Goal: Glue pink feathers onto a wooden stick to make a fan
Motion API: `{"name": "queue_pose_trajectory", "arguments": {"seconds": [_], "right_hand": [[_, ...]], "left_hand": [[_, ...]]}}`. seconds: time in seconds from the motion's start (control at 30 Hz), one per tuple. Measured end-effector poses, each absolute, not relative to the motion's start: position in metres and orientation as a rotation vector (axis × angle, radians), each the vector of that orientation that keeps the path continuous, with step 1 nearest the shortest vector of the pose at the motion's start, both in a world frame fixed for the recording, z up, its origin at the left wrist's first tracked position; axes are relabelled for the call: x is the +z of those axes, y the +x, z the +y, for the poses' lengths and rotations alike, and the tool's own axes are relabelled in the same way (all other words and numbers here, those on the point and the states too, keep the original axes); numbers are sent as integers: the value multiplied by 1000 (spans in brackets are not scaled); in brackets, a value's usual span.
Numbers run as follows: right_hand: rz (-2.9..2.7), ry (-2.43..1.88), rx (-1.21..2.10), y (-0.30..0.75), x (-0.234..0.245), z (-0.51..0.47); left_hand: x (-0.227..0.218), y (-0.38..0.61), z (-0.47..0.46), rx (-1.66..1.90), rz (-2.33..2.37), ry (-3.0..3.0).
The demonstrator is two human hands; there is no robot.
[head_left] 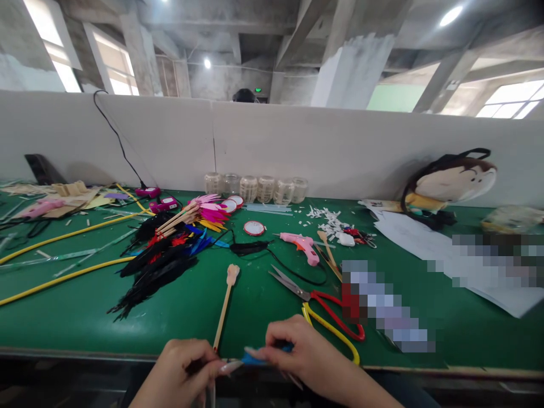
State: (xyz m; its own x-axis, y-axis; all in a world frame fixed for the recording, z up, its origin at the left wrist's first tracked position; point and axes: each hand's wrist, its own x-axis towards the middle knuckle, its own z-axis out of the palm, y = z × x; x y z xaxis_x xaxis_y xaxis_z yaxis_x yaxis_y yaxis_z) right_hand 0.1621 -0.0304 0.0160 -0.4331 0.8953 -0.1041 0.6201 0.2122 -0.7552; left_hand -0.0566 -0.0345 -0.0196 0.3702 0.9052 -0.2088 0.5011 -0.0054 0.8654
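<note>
In my right hand [293,351], thumb and fingers are closed on a small blue feather [251,358]. My left hand [187,368] pinches at the thin end of the same feather, just past the table's front edge. A wooden stick [224,309] with a pale lump on its top runs down to my left fingers; whether they grip it too I cannot tell. Right beyond my right hand lie open scissors [304,293] with one red and one yellow handle. Farther back rests a pink glue gun [300,245].
Black feathers [161,277] and pink-tipped sticks [187,212] are heaped left of centre. Several glass jars [266,188] line the white partition [170,141]. White scraps [329,218], paper sheets [425,243] and a doll-faced bag [454,181] lie right. Yellow tubing [76,229] crosses the left side.
</note>
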Motion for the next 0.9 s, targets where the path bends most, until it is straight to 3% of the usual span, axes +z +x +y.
{"name": "queue_pose_trajectory", "arguments": {"seconds": [0.17,0.53,0.9], "right_hand": [[-1989,-1440,896,159,19,-25],[-1996,-1476,855,164,18,-22],[-2093,-1512,832,164,13,-22]], "left_hand": [[-18,-46,-39,431,1073,1463],[-25,-39,-47,577,1042,1306],[-18,-43,-42,407,1018,1864]]}}
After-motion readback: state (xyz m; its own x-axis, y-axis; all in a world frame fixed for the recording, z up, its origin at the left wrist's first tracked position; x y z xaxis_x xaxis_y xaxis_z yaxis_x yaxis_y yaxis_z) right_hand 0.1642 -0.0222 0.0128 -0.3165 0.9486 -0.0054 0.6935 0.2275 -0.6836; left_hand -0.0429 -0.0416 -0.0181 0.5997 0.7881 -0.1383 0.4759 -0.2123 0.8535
